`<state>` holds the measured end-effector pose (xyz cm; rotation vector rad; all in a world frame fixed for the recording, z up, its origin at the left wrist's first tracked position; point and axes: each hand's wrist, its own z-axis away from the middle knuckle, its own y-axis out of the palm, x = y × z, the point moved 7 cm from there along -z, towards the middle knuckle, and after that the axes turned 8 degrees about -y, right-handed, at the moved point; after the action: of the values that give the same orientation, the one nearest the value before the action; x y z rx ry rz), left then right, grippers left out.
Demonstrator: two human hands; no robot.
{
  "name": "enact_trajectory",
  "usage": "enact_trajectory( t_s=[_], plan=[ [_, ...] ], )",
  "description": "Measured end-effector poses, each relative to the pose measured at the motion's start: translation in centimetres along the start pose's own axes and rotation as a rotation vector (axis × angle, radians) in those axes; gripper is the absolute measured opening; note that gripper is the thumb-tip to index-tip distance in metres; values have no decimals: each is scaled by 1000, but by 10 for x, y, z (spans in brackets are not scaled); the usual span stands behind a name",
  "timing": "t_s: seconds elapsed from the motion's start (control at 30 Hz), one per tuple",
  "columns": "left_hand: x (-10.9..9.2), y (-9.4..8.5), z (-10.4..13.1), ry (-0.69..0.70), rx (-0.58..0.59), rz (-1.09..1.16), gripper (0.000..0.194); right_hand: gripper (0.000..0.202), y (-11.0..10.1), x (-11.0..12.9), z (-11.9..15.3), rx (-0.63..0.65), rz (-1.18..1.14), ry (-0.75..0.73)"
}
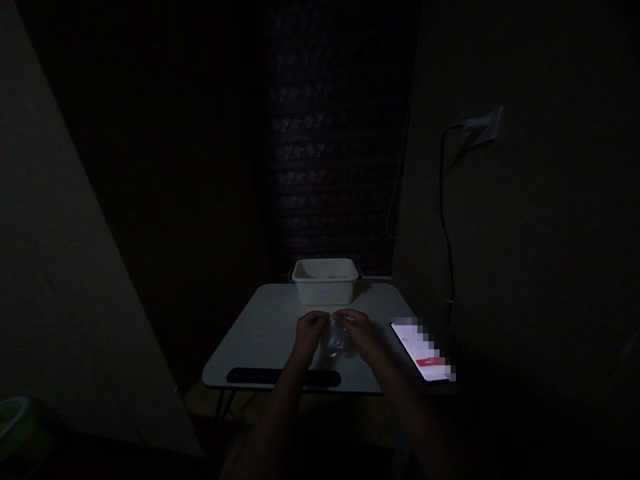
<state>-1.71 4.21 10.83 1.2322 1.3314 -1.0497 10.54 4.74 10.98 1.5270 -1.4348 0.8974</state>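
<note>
Both hands meet over the middle of a small light-topped folding table (250, 333). Between them hangs a small clear plastic bag (337, 337). My left hand (311, 330) pinches its upper left edge between thumb and fingers. At the upper right edge, my right hand (356, 328) is closed on the same bag, fingertips close to those of the left. What the bag contains, if anything, is too dark to make out. Just beyond the hands stands a white plastic basin (325, 291) with side handles and a small label; pale items show dimly inside.
A lit tablet or phone (423, 353) lies at the table's right edge, partly pixelated. Along the front edge runs a dark slot (283, 377). A cable hangs from a wall plug (477, 124) on the right. A green bin (23, 433) stands at lower left. The room is dim.
</note>
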Motion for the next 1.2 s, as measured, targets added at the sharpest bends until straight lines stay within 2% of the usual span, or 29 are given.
enact_trajectory(
  t_s=[0.2,0.43,0.77,0.9,1.03,1.2],
  plan=[
    [-3,-3,-2,72,-34,-118,9,14,4,-1,-1,67,61,-3],
    [-9,-5,-1,151,-16,-213,9,12,2,-2,1,118,117,-1],
    [-6,-17,-5,155,-29,-249,8,14,-10,-3,1,150,188,-14],
    [-7,-10,-3,157,-11,-246,9,14,-2,0,-1,143,126,-55],
    [-9,0,1,166,29,-264,9,10,9,0,-2,160,171,-74],
    [-7,0,0,149,34,-283,10,9,9,0,-1,150,195,-73]
  ],
)
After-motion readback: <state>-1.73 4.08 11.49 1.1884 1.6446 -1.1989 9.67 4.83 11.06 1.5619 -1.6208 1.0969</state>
